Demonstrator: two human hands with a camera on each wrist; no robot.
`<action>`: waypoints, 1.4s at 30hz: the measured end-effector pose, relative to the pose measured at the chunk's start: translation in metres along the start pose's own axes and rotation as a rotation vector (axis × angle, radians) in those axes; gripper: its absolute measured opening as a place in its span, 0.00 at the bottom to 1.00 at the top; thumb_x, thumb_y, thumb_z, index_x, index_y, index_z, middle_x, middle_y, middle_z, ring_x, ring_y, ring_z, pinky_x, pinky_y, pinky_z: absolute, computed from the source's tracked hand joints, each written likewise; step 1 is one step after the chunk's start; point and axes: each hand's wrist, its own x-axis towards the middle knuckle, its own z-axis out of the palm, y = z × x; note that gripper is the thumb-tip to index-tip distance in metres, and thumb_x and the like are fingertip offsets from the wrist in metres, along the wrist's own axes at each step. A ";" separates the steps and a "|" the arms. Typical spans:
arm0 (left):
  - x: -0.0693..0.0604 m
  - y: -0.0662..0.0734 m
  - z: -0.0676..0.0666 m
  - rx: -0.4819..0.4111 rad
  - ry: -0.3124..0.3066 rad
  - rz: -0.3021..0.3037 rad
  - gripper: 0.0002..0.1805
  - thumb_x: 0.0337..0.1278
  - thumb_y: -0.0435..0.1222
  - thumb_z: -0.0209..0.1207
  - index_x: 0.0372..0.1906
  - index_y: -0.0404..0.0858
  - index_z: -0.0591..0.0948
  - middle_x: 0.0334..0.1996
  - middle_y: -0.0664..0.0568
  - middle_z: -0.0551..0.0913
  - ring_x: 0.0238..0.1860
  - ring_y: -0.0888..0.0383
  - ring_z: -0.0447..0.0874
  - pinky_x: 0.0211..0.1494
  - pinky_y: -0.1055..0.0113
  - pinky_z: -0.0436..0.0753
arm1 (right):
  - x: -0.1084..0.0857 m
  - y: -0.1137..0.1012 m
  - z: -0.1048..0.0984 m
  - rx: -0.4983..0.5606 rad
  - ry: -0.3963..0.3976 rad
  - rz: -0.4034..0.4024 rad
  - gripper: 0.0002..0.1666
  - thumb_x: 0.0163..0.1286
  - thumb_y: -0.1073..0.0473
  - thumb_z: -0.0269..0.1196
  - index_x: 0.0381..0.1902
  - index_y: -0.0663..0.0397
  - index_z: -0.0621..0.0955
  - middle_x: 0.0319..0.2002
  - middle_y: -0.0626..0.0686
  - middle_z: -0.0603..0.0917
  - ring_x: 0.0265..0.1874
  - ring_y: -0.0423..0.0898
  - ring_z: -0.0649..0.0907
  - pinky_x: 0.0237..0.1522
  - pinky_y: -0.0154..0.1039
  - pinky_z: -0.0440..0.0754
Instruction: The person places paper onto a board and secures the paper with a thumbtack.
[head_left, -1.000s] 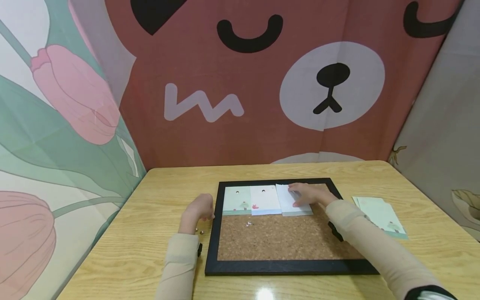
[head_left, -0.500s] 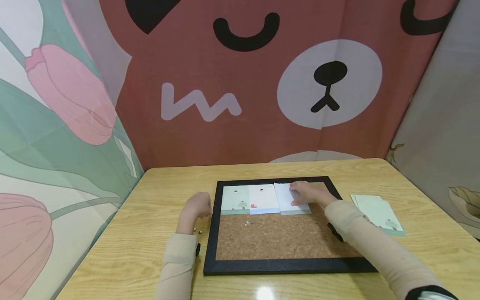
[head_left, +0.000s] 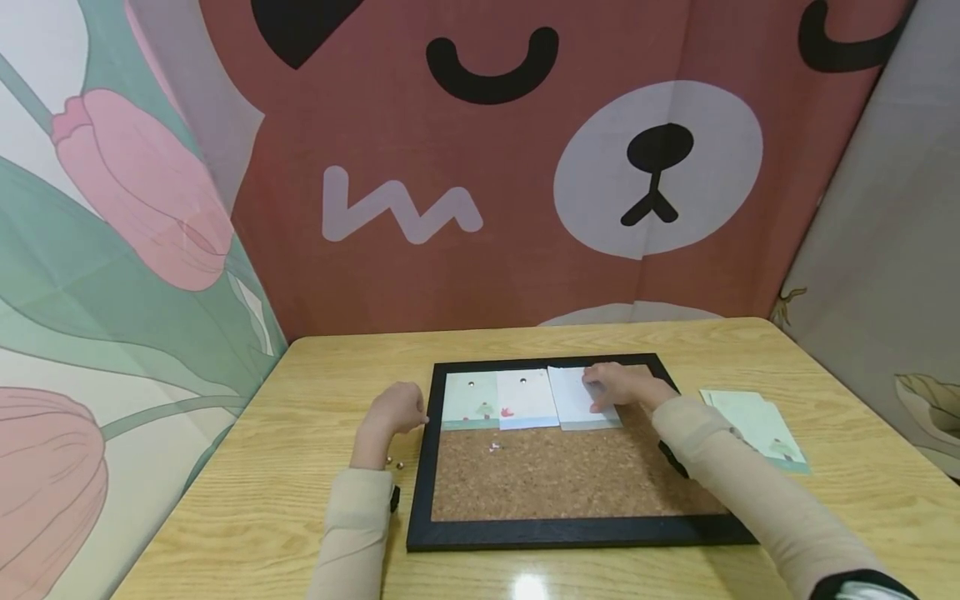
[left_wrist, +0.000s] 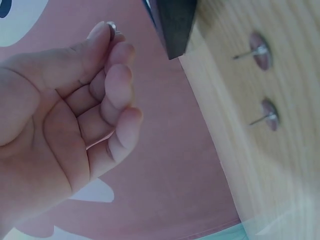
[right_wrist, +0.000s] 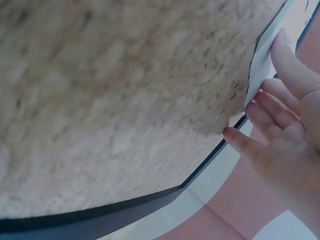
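In the head view my left hand [head_left: 395,408] is raised beside the left edge of the framed cork board [head_left: 570,479]. The left wrist view has its thumb and index finger pinching a thumbtack [left_wrist: 112,31], the other fingers curled in. My right hand [head_left: 621,385] rests over the right part of a pale note sheet [head_left: 573,400], third in a row along the board's top. In the right wrist view its thumb touches that sheet, with the other fingers spread near the sheet's edge and the cork. A green-tinted sheet [head_left: 471,404] and a white sheet [head_left: 528,402] lie to the left, each with a tack.
Two loose thumbtacks, one of them a nearer tack [left_wrist: 261,51], lie on the wooden table [head_left: 285,500] left of the board. Small shiny bits [head_left: 495,447] sit on the cork. A pile of note sheets [head_left: 757,425] lies right of the board. Printed cloth [head_left: 450,275] hangs behind.
My right hand has shifted slightly to the right over the third sheet. The left hand stays beside the board's left edge. The sheets look unmoved; the head view has shifted a little.
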 end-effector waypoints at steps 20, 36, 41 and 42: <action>0.018 0.065 -0.029 -0.075 -0.026 0.244 0.08 0.53 0.31 0.59 0.20 0.39 0.79 0.17 0.53 0.76 0.16 0.61 0.70 0.19 0.70 0.69 | -0.001 -0.001 0.001 -0.030 0.057 -0.021 0.33 0.52 0.57 0.67 0.54 0.68 0.72 0.55 0.65 0.70 0.56 0.60 0.66 0.55 0.52 0.63; 0.077 0.138 -0.001 -0.102 -0.189 0.360 0.10 0.56 0.34 0.57 0.20 0.39 0.79 0.24 0.48 0.81 0.19 0.60 0.76 0.24 0.70 0.72 | 0.000 0.000 0.003 -0.009 0.026 0.029 0.32 0.52 0.57 0.67 0.53 0.65 0.73 0.50 0.62 0.73 0.52 0.56 0.71 0.52 0.50 0.68; 0.092 0.150 0.012 -0.109 -0.208 0.321 0.08 0.56 0.35 0.57 0.25 0.36 0.81 0.27 0.48 0.81 0.21 0.59 0.78 0.22 0.68 0.74 | 0.003 0.004 0.002 -0.013 0.022 0.029 0.33 0.52 0.56 0.67 0.54 0.66 0.73 0.50 0.62 0.73 0.51 0.56 0.71 0.51 0.49 0.68; 0.094 0.151 0.014 -0.116 -0.211 0.309 0.08 0.56 0.35 0.57 0.27 0.35 0.82 0.27 0.48 0.82 0.21 0.58 0.78 0.22 0.67 0.74 | 0.003 0.005 0.002 -0.020 0.021 0.030 0.33 0.52 0.55 0.67 0.54 0.65 0.73 0.49 0.62 0.73 0.51 0.56 0.72 0.51 0.49 0.68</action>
